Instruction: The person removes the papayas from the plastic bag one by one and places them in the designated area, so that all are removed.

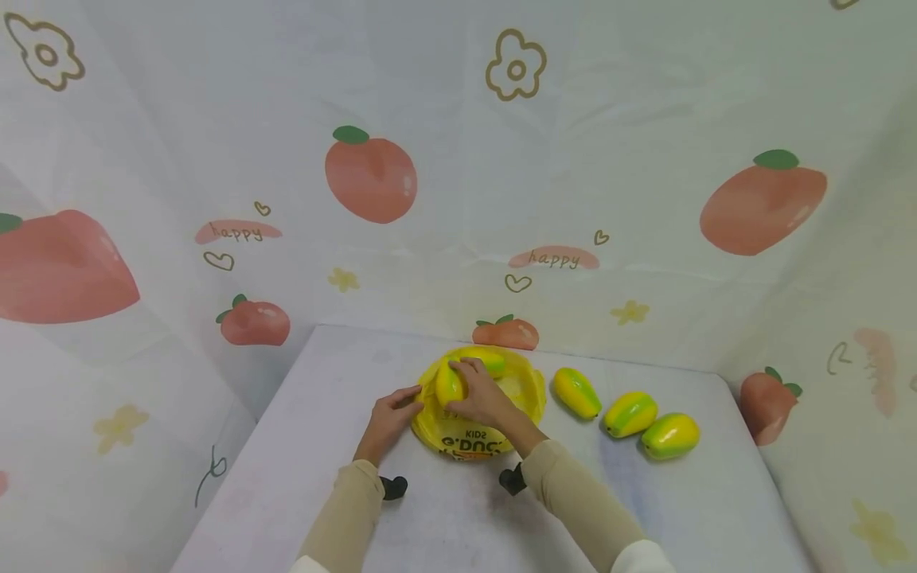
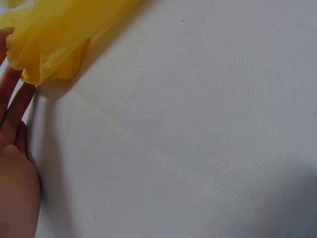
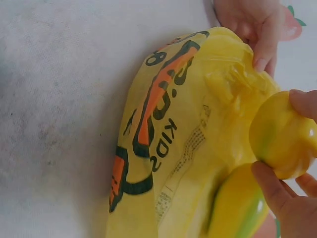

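A yellow plastic bag [image 1: 430,434] with dark and orange print lies spread open on the table, its mouth facing up. My left hand [image 1: 390,418] pinches the bag's left rim, thumb inside and fingers outside in the right wrist view. Within the bag's mouth, my right hand [image 1: 485,396] grips a yellow-green papaya [image 3: 277,131] between thumb and fingers. Another papaya [image 3: 238,201] lies inside the bag toward its far side, right beside the held one in the right wrist view. The left wrist view catches the crumpled bag edge [image 2: 54,44] against the fingers.
Three more papayas lie in a slanting row right of the bag: one close to it [image 1: 576,393], a middle one [image 1: 630,414] and the rightmost [image 1: 671,436]. A white printed cloth wall [image 1: 444,270] rises behind the white table [image 1: 286,446] and along its sides.
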`<state>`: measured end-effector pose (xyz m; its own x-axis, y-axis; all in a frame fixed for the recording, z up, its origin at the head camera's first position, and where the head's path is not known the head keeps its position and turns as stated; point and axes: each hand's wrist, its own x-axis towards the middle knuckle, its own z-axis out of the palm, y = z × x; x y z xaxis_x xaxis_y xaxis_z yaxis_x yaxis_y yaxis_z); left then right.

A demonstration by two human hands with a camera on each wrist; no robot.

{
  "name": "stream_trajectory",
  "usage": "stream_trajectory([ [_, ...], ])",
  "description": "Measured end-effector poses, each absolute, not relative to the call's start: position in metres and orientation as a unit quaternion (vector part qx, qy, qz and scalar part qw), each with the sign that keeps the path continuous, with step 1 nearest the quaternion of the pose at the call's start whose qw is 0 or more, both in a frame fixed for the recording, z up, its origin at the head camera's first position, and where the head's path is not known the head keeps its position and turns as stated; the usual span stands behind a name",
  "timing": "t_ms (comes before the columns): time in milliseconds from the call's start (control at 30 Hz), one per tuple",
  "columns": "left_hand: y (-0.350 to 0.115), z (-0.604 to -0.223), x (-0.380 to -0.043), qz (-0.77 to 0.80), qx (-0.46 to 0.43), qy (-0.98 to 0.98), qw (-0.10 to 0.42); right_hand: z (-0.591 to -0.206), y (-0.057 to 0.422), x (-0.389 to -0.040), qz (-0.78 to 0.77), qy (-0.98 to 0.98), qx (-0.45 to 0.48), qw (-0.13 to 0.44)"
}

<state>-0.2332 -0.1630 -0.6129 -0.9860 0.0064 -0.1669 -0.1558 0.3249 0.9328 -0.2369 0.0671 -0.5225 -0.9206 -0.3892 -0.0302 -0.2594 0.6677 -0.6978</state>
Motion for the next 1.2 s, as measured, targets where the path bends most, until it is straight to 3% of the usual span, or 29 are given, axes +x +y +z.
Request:
stream_trajectory([
  [1200,-0.162,-0.609,-0.23,0.589,-0.044,0.804,0.062,-0.503,0.139,-0.213,-0.36,0.921,-0.147,-0.003],
])
